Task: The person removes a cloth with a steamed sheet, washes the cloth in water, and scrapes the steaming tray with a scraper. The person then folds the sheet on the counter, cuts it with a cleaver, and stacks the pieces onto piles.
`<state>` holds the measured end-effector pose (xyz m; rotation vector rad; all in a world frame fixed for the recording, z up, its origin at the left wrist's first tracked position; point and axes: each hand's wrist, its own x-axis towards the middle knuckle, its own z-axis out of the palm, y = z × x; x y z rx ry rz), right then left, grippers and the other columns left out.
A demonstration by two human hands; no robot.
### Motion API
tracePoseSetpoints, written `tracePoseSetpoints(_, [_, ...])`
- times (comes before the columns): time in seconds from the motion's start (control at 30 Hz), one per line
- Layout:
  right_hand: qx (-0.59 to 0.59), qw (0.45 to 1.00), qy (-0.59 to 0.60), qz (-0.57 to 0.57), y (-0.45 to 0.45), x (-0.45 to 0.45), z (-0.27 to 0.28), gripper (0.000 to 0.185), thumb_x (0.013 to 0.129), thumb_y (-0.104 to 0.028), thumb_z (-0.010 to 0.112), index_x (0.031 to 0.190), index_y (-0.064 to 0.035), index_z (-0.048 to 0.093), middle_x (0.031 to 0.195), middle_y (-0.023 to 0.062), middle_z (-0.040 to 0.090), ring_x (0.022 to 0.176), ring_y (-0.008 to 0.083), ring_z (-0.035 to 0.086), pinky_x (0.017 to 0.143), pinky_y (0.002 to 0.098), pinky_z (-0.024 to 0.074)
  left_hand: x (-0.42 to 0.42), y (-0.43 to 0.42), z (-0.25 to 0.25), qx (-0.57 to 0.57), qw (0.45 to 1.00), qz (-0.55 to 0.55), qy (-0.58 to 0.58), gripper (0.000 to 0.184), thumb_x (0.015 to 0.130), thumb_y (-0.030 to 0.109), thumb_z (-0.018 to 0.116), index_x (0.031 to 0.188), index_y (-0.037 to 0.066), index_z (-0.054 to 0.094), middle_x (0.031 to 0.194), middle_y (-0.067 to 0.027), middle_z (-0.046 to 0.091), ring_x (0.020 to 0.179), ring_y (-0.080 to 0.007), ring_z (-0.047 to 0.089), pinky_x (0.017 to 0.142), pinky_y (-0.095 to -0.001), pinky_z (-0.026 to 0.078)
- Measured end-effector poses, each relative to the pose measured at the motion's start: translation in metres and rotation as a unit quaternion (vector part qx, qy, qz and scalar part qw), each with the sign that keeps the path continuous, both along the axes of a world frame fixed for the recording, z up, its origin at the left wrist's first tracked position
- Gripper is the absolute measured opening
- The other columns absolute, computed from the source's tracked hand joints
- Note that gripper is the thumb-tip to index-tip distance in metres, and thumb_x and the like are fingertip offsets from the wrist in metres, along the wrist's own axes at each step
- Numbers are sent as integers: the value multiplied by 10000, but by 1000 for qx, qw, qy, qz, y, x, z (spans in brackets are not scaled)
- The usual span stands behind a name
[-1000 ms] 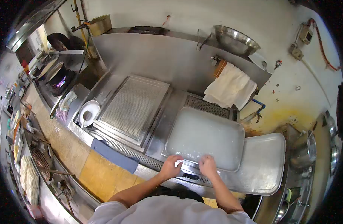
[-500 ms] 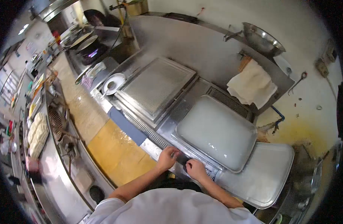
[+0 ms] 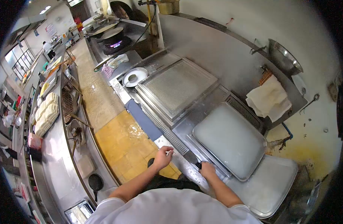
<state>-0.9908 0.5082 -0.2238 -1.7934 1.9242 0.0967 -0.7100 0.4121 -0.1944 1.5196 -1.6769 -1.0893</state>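
My right hand [image 3: 208,170] is closed around the black handle of a scraper-like tool with a flat dark blade [image 3: 191,157]. The blade points away from me, over the wet metal front ledge [image 3: 186,170]. My left hand [image 3: 163,156] is held above the ledge's left part with its fingers curled together. A small whitish bit shows at its fingertips, too small to name. Just beyond my right hand lies a rectangular metal tray [image 3: 231,140] with a smooth, pale, translucent layer in it. A second shallow tray [image 3: 272,186] sits lower, to its right.
A perforated metal plate [image 3: 179,87] covers the counter ahead, with a white plate and small cup [image 3: 134,77] beside it. A grey-blue cloth [image 3: 143,119] hangs over the front edge. White dough-like slabs [image 3: 47,114] and a small black pan [image 3: 96,183] are at left.
My hands have moved apart, the right one drawing back with the tool so its blade shows more clearly. The view has shifted, so the counter appears farther right.
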Motion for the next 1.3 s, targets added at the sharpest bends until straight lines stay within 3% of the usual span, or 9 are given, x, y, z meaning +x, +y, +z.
tracePoseSetpoints(0.13, [25, 995, -25, -90, -12, 1, 7, 342, 802, -175, 603, 1111, -49, 676, 1039, 260, 695, 983, 433, 673, 886, 506, 530, 37, -49, -13, 26, 998, 51, 34, 199, 882, 155, 695, 1043, 39, 709, 1047, -185, 684, 952, -308, 671, 832, -395, 530])
tracePoseSetpoints(0.27, [23, 991, -22, -127, -23, 44, 46, 364, 785, -198, 610, 1118, -71, 684, 1029, 260, 697, 985, 424, 672, 899, 491, 523, 123, -113, -16, -77, 991, 85, -69, 211, 856, 162, 724, 1013, 25, 690, 1035, -193, 667, 926, -376, 635, 873, -423, 513])
tracePoseSetpoints(0.4, [-25, 977, -56, -204, -40, 105, 71, 371, 798, -198, 601, 1121, -26, 658, 1012, 281, 686, 971, 449, 661, 875, 506, 521, 182, -184, 1, -134, 964, 30, -228, 378, 822, 211, 758, 1103, -7, 627, 1134, -210, 597, 1105, -383, 549, 953, -458, 476])
tracePoseSetpoints(0.6, [-106, 954, -69, -271, -76, 187, 80, 349, 806, -190, 610, 1100, -11, 662, 986, 299, 673, 942, 462, 656, 858, 516, 517, 201, -230, 35, -98, 915, -94, -380, 462, 805, 297, 766, 1079, -44, 614, 1136, -217, 590, 1094, -363, 549, 936, -442, 487])
tracePoseSetpoints(0.77, [-72, 939, -95, -322, -97, 221, 100, 389, 801, -207, 612, 1145, -30, 653, 973, 288, 684, 943, 470, 650, 854, 517, 512, 210, -255, -21, -137, 900, -177, -375, 314, 821, 261, 725, 952, -13, 646, 1017, -197, 634, 1020, -362, 592, 883, -441, 509])
tracePoseSetpoints(0.9, [-149, 915, -172, -334, -123, 224, 99, 379, 888, -265, 610, 1179, -24, 651, 1015, 273, 690, 970, 452, 659, 866, 489, 517, 211, -267, -29, -162, 899, -195, -358, 215, 829, 223, 684, 891, 19, 653, 948, -187, 655, 948, -373, 619, 836, -462, 522])
tracePoseSetpoints(1.0, [-183, 897, -215, -340, -149, 218, 108, 420, 992, -328, 545, 1268, -21, 620, 1120, 265, 677, 1043, 419, 656, 916, 451, 506, 209, -265, -26, -104, 947, -146, -265, 170, 836, 196, 686, 884, 39, 643, 942, -179, 653, 906, -325, 626, 803, -412, 517])
tracePoseSetpoints(1.13, [-212, 887, -230, -338, -191, 199, 115, 426, 975, -305, 566, 1283, -13, 599, 1140, 262, 669, 1066, 424, 640, 923, 456, 497, 206, -277, -3, 101, 990, -95, -21, 103, 922, 138, 631, 886, 47, 601, 868, -92, 616, 817, -200, 597, 704, -336, 482])
tracePoseSetpoints(1.3, [-225, 888, -230, -327, -252, 156, 118, 392, 949, -241, 618, 1276, -29, 585, 1125, 234, 671, 1090, 398, 634, 960, 451, 480, 197, -313, 4, 171, 941, 60, 284, 81, 1009, 117, 536, 960, 59, 566, 853, -10, 559, 773, -126, 564, 619, -318, 459])
